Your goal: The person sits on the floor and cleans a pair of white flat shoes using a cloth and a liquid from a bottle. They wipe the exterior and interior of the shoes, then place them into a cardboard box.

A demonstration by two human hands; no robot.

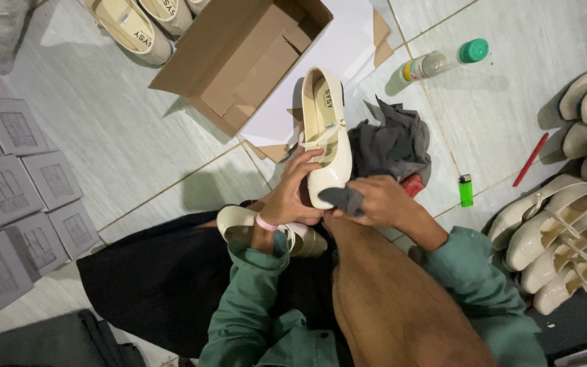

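Hands, two: left (292, 197) grips one cream shoe (326, 139), right (375, 200) one grey rag (343, 198).

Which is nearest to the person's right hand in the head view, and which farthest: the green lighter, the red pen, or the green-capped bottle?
Measured from the right hand, which presses a grey cloth against the cream shoe:
1. Green lighter, on the tile just to the hand's right.
2. Red pen, farther right, lying slantwise near the row of shoes.
3. Green-capped bottle, lying on its side, up by the cardboard box.

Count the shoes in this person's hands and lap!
2: a cream shoe held by left hand and right hand; a second shoe on the lap below. Others could hide underneath.
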